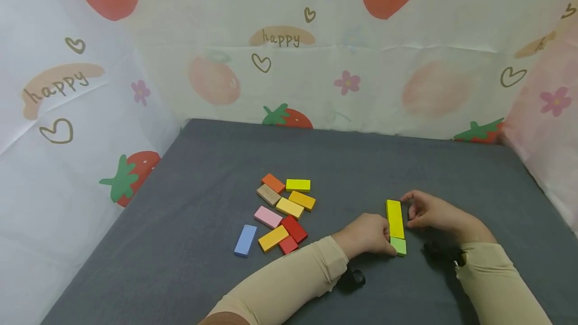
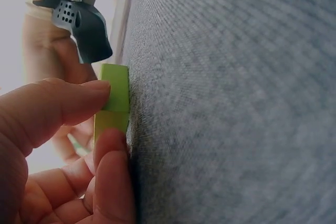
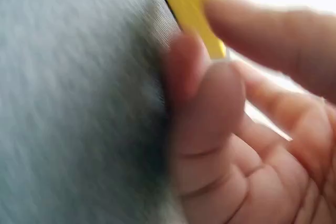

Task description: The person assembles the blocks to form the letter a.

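A light green block lies against the near end of a longer yellow block on the dark grey cloth. At their left side, my left hand has its thumb on the green block, as the left wrist view also shows with the thumb over the green block and a curled fingertip by the yellow piece. Across the row, my right hand reaches toward the yellow block's far right corner, fingers bent and thumb apart. Blur in the right wrist view hides whether those fingers touch the yellow block.
To the left lies a loose group of blocks, among them a blue block, a pink block, a red block and a tan block. A printed curtain borders the table's back and sides.
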`<state>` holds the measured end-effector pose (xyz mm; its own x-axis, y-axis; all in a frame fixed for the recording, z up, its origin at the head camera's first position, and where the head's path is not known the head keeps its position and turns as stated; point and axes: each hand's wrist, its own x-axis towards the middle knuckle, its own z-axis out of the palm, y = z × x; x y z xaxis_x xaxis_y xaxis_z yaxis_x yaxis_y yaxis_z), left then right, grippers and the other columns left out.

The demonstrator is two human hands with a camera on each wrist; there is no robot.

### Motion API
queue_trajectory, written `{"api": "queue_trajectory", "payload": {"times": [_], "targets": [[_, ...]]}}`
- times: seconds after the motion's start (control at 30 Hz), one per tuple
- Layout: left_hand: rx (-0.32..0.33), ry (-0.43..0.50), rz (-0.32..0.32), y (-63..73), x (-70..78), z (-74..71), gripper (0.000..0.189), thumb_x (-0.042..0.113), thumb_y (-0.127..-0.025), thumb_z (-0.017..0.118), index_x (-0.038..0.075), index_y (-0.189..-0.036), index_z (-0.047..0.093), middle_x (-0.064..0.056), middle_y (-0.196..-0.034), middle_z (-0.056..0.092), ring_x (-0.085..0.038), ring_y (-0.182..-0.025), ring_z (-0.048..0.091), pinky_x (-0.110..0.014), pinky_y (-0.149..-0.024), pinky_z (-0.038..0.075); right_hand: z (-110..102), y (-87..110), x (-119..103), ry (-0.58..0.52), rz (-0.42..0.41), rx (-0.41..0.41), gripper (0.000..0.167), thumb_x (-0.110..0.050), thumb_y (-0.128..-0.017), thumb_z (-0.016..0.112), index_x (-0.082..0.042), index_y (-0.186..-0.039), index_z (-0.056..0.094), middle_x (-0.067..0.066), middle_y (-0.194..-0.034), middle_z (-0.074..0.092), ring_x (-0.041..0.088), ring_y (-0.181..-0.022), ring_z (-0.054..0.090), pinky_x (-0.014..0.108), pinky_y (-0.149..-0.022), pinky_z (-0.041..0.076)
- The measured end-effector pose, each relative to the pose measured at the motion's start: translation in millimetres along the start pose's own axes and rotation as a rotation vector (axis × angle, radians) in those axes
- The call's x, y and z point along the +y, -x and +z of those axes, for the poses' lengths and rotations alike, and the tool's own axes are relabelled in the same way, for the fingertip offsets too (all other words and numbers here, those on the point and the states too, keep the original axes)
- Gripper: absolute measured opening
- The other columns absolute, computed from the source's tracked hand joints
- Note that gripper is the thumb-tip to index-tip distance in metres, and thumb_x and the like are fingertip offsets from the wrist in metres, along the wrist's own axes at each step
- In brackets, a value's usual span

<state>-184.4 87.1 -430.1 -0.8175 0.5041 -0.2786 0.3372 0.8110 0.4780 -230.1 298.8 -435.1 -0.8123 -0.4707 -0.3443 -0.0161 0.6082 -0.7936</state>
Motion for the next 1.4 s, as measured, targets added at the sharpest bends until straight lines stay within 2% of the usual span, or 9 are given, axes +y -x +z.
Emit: {"api": "queue_trajectory", "payload": {"times": [0.07, 0.17, 0.33, 0.6, 0.9, 1.2, 1.4], "targets": [[0.000, 0.007, 0.003, 0.2, 0.1, -0.2, 0.034, 0.034, -0.079, 0.080, 0.020, -0.064, 0.053, 0.009, -0.055, 0.042, -0.006, -0.047, 0.038, -0.018, -0.046, 0.031, -1.3, 3.0, 1.0, -0.039, 0.030, -0.070, 0.059, -0.008, -0.086, 0.071, 0.008, -0.127, 0.030, 0.005, -0.078, 0.053, 0.013, -0.064, 0.053, 0.026, -0.060, 0.049], [0.000, 0.013, 0.007, 0.4, 0.0, -0.4, 0.033, 0.034, -0.079, 0.080, 0.020, -0.064, 0.053, 0.009, -0.055, 0.043, -0.005, -0.048, 0.039, -0.018, -0.046, 0.032, -1.4, 7.0, 1.2, -0.065, 0.066, -0.158, 0.048, -0.011, -0.086, 0.072, 0.005, -0.114, 0.036, 0.001, -0.072, 0.053, 0.014, -0.063, 0.059, 0.026, -0.057, 0.049], [0.000, 0.014, 0.010, -1.1, -1.5, 0.4, 0.032, 0.034, -0.079, 0.080, 0.020, -0.064, 0.054, 0.010, -0.055, 0.045, -0.005, -0.049, 0.041, -0.018, -0.046, 0.033, 0.3, 9.2, -3.0, -0.007, 0.082, -0.202, 0.030, -0.011, -0.083, 0.074, 0.002, -0.094, 0.049, -0.002, -0.069, 0.049, 0.015, -0.064, 0.063, 0.023, -0.055, 0.045], [0.004, 0.026, 0.004, -2.7, -2.1, 1.8, 0.035, 0.034, -0.078, 0.080, 0.020, -0.062, 0.052, 0.010, -0.053, 0.042, -0.005, -0.046, 0.038, -0.018, -0.045, 0.031, 3.9, 9.2, -10.8, 0.062, 0.075, -0.203, 0.028, -0.010, -0.081, 0.076, 0.001, -0.090, 0.053, -0.003, -0.066, 0.046, 0.011, -0.059, 0.052, 0.024, -0.056, 0.046], [0.004, 0.034, 0.006, -2.3, -2.3, 0.1, 0.037, 0.035, -0.078, 0.080, 0.020, -0.063, 0.050, 0.009, -0.053, 0.039, -0.005, -0.047, 0.036, -0.018, -0.045, 0.029, 6.3, 9.1, -13.6, 0.090, 0.082, -0.180, 0.032, -0.018, -0.081, 0.078, -0.001, -0.089, 0.053, -0.003, -0.067, 0.051, 0.014, -0.061, 0.056, 0.028, -0.058, 0.051], [0.006, 0.047, -0.025, -3.7, -2.9, 1.6, 0.037, 0.035, -0.078, 0.081, 0.019, -0.063, 0.051, 0.008, -0.054, 0.042, -0.006, -0.047, 0.040, -0.019, -0.046, 0.033, 7.0, 8.7, -12.5, 0.095, 0.058, -0.193, 0.034, -0.020, -0.080, 0.080, -0.001, -0.090, 0.053, -0.003, -0.067, 0.050, 0.011, -0.058, 0.050, 0.026, -0.056, 0.047], [0.003, 0.042, -0.011, -4.7, -3.7, 2.1, 0.037, 0.035, -0.078, 0.081, 0.019, -0.064, 0.051, 0.009, -0.055, 0.041, -0.006, -0.048, 0.039, -0.019, -0.046, 0.032, 8.3, 8.0, -12.7, 0.100, 0.048, -0.181, 0.035, -0.022, -0.081, 0.079, 0.000, -0.088, 0.053, -0.003, -0.066, 0.051, 0.012, -0.057, 0.051, 0.028, -0.057, 0.049]]}}
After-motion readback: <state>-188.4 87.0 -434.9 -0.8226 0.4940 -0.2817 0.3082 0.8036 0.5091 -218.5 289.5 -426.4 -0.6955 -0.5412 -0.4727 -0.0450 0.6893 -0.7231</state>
